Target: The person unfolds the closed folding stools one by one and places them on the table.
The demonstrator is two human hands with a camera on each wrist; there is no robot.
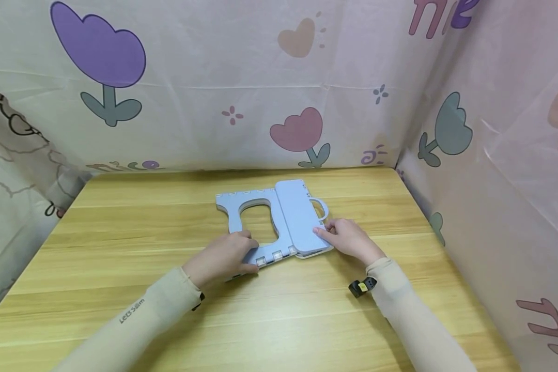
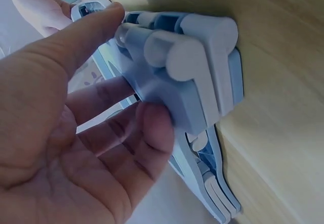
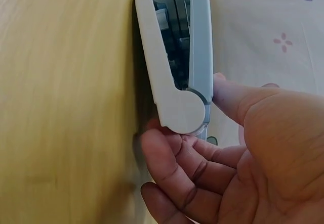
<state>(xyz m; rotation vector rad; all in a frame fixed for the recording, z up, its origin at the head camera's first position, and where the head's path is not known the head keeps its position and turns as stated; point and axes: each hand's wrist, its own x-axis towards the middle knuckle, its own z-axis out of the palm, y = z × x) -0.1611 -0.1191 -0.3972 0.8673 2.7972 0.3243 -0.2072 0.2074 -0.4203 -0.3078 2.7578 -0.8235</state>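
A light blue and white plastic folding stool lies folded on the wooden table, a large opening in its leg frame and a loop handle at its right. My left hand grips the frame's near left corner. In the left wrist view, the thumb and curled fingers of that hand are around the hinged edge of the stool. My right hand pinches the wide panel's right edge, below the handle. The right wrist view has this hand with its thumb on the blue side of the stool and fingers by the white hinge.
The wooden table extends around the stool. A pale curtain with printed flowers and hearts stands behind the table and along both sides. Each wrist wears a dark strap.
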